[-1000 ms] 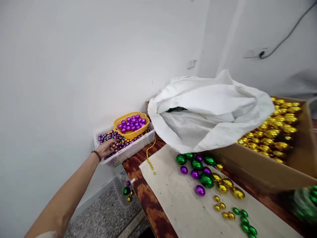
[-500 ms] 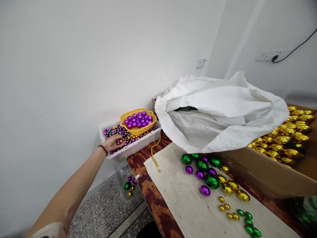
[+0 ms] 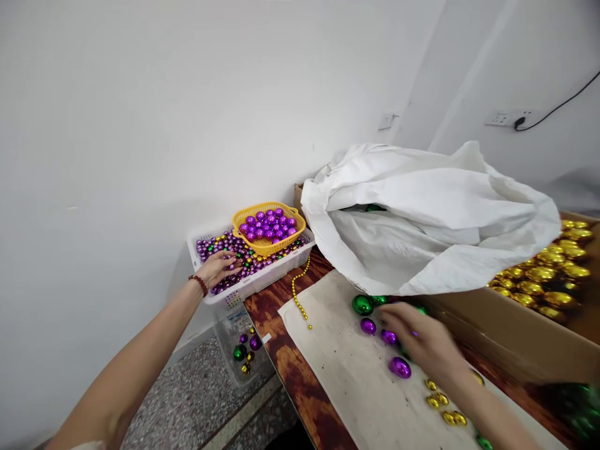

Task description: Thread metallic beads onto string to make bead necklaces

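Beads [image 3: 244, 257] of purple, green and gold filled the white basket [image 3: 276, 273], which stood at the far left corner of the desk [image 3: 281, 369], against the wall. The left hand [image 3: 220, 267] lay palm down on those beads at the basket's near left end, fingers loosely spread, pinching nothing that could be seen. A dark bracelet [image 3: 199, 284] circled its wrist. On the beads behind that hand sat a yellow basket [image 3: 268, 248] holding purple balls. A string of gold beads [image 3: 300, 294] trailed from the white basket's right end across the desk onto a cream cloth [image 3: 347, 381]. Below the white basket, on the floor, stood a clear tub [image 3: 234, 350] with a few balls inside.

Well to the right of the white basket, the right hand [image 3: 424, 344] was blurred, palm down over the cloth among loose balls, fingers slightly spread; whether it gripped anything could not be told. A purple ball [image 3: 400, 367] lay just beside it, a green ball [image 3: 362, 304] farther back. Beyond them slumped a white sack [image 3: 431, 225], and farthest right a cardboard box [image 3: 497, 331] of gold balls.
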`<state>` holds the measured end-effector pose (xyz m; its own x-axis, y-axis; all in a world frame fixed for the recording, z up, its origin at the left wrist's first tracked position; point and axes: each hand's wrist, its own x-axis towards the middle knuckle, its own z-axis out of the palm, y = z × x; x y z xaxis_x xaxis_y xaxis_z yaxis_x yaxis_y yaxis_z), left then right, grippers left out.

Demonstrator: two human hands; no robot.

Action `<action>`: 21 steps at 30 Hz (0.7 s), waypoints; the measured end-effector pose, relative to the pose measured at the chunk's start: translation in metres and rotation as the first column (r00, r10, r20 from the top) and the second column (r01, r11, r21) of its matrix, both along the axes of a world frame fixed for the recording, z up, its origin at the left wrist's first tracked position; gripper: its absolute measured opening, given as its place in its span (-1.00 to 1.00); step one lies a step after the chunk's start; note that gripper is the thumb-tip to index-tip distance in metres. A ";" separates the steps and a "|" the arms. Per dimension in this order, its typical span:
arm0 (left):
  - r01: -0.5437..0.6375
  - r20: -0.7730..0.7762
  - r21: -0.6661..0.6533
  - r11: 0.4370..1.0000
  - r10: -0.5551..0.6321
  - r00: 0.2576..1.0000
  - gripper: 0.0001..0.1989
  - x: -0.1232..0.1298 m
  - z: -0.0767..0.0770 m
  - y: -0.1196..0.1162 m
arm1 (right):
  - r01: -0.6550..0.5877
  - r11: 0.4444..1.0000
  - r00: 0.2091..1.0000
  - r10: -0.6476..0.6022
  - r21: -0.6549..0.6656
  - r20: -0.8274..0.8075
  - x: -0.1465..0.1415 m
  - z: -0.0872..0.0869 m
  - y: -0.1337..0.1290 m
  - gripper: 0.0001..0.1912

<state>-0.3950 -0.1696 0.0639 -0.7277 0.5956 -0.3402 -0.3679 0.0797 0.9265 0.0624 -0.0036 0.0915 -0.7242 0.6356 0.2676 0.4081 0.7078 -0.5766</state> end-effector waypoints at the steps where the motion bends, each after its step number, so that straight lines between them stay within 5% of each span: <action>1: -0.009 -0.006 0.017 1.000 0.009 1.000 -0.83 -0.001 -0.001 -0.001 | -0.130 0.991 0.989 0.128 0.016 0.074 -0.037 0.003 -0.009 -0.64; 4: -0.040 -0.027 0.084 0.996 0.042 0.999 -0.84 -0.002 -0.002 -0.003 | -0.341 0.932 0.919 0.303 0.123 0.252 -0.151 0.019 -0.038 -0.68; 9: -0.074 0.054 0.256 0.964 0.062 0.997 -0.86 -0.003 0.002 -0.004 | -0.399 0.878 0.841 0.234 0.265 0.488 -0.285 0.031 -0.069 -0.68; 14: -0.084 0.167 0.287 0.954 0.037 0.985 -0.90 -0.007 0.003 -0.004 | -0.388 0.898 0.793 0.211 0.207 0.571 -0.343 0.013 -0.077 -0.67; 21: -0.074 0.207 0.289 0.954 0.014 0.978 -0.71 -0.007 0.005 -0.002 | -0.381 0.909 0.788 0.222 0.171 0.575 -0.371 0.001 -0.075 -0.70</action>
